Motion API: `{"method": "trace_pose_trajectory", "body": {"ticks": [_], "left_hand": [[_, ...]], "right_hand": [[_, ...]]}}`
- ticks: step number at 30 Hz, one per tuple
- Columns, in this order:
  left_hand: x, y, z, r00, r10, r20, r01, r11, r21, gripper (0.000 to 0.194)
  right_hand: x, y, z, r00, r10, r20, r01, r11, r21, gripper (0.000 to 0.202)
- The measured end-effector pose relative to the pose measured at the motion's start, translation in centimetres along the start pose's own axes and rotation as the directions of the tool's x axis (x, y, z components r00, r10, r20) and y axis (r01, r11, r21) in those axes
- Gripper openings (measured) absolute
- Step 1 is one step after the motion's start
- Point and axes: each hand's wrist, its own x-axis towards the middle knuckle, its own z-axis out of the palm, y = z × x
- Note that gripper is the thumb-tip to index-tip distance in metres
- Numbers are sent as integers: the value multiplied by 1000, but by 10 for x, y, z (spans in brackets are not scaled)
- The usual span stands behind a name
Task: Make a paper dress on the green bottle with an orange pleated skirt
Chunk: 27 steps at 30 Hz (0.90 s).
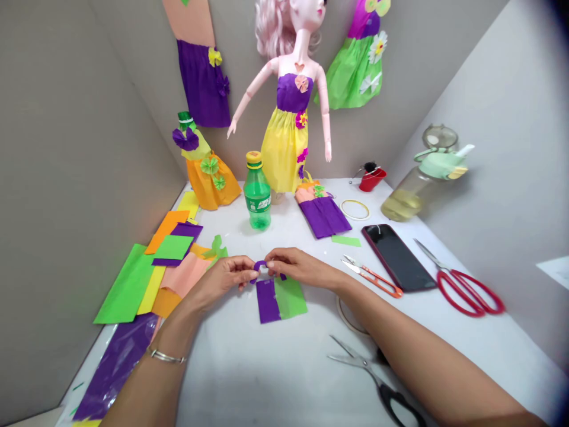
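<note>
my left fingers (246, 261) + right fingers (276, 254) pinching a purple strip (259, 263), prob so it holds its curve | it's by the purple-green piece (269, 301)'s far edge, over my bench (249, 367) | right end's half hidden, shape's a guess

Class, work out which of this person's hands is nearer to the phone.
Right. The right hand is to the left of the phone; the left hand is farther off on that same side, beyond the right hand.
</note>
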Motion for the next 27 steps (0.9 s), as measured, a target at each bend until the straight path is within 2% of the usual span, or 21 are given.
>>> {"method": "trace_pose_trajectory", "body": {"ticks": [8, 14, 19, 23, 27], "left_hand": [[4, -2, 11, 1000, -3, -21, 2, 999, -46, 21], [7, -9, 12, 999, -23, -27, 22, 998, -59, 26], [6, -7, 14, 1000, -18, -9, 17, 998, -67, 27], [3, -1, 14, 1000, -7, -2, 7, 999, -41, 24], [1, 1, 13, 999, 29, -45, -26, 997, 75, 22]], "right_hand": [[1, -1, -3, 1000, 23, 15, -22, 999, -48, 21], [1, 2, 1, 999, 25, 36, -25, 1000, -8, 16], [0, 3, 8, 999, 30, 29, -31, 999, 40, 11], [0, 3, 10, 999, 33, 6, -33, 998, 57, 7], [1, 5, 10, 999, 41, -12, -41, 997, 64, 9]]}}
